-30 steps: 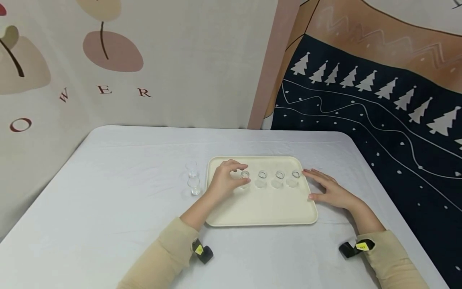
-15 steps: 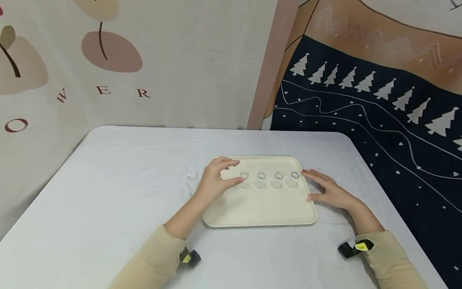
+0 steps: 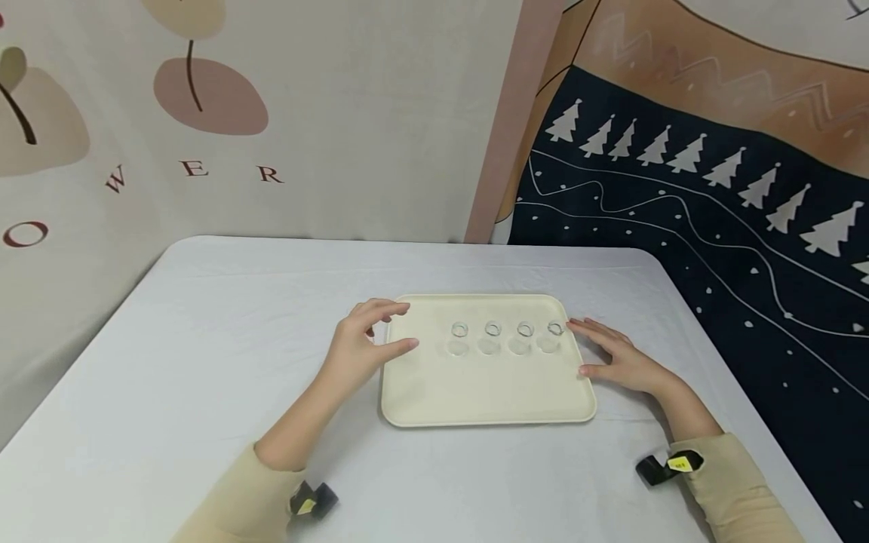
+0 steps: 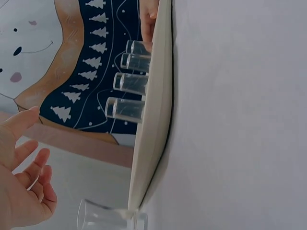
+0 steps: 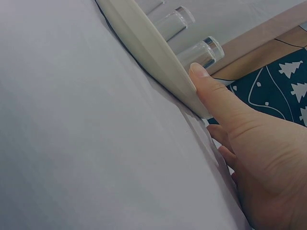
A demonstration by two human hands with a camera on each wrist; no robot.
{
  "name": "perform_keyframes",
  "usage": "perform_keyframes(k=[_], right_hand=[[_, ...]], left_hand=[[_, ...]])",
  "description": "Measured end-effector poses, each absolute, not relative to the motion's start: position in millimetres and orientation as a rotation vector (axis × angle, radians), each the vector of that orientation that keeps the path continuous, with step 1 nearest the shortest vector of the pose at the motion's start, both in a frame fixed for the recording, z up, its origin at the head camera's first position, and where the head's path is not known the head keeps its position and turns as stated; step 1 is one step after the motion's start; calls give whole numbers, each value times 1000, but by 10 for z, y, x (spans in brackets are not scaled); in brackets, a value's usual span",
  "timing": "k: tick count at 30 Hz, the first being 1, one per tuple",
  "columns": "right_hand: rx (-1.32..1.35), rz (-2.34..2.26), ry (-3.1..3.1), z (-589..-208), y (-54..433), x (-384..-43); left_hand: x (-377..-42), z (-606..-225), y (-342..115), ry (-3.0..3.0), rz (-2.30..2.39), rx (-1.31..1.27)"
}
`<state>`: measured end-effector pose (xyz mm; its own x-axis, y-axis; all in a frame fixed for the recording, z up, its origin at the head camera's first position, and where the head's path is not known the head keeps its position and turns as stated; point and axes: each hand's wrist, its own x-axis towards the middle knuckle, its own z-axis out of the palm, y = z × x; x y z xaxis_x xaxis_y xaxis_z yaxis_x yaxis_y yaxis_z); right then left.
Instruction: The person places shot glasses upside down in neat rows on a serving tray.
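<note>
My left hand (image 3: 366, 339) is over the left end of a cream tray (image 3: 489, 392), thumb and fingers spread apart with nothing between them. Several small clear shot glasses (image 3: 459, 339) stand in a row on the tray, thick bases upward. My right hand (image 3: 621, 358) lies at the tray's right edge, fingers extended; in the right wrist view its thumb (image 5: 216, 96) touches the rim near one shot glass (image 5: 204, 52). Another clear glass (image 4: 100, 215) shows beside the tray's left end in the left wrist view; in the head view my left hand covers that spot.
The tray rests on a table with a white cloth (image 3: 217, 362). Behind the table hang a pale printed cloth (image 3: 373, 151) and a dark one with white trees (image 3: 679, 204). A black camera (image 3: 655, 469) sits on each wrist.
My left hand has drawn back leftward from the leftmost shot glass on the tray, its fingers now apart, and covers the glasses left of the tray. My right hand has stayed put.
</note>
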<state>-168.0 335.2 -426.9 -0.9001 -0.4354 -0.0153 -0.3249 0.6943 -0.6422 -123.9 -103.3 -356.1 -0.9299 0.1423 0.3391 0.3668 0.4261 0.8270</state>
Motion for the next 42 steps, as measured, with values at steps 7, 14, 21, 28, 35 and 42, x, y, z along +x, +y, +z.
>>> perform_keyframes(k=[7, 14, 21, 28, 35, 42], right_hand=[[-614, -987, 2734, -4271, 3352, -1680], [-645, -982, 2741, -4262, 3357, -1662], [-631, -975, 2738, -4267, 3354, -1664], [-635, -971, 2737, -4274, 3349, -1674], [-632, -968, 2738, -4280, 3350, -1680], [-627, -970, 2738, -4285, 3347, -1689]], left_hand=[[-1199, -3607, -1274, -2474, -1484, -434], [-1232, -3720, -1483, -2526, -1466, -419], [-1271, -3814, -1602, -2606, -1494, -411], [-1317, -3934, -1679, -2671, -1489, -414], [-1361, -4060, -1736, -2712, -1518, -400], [-1358, -4158, -1767, -2770, -1516, -350]])
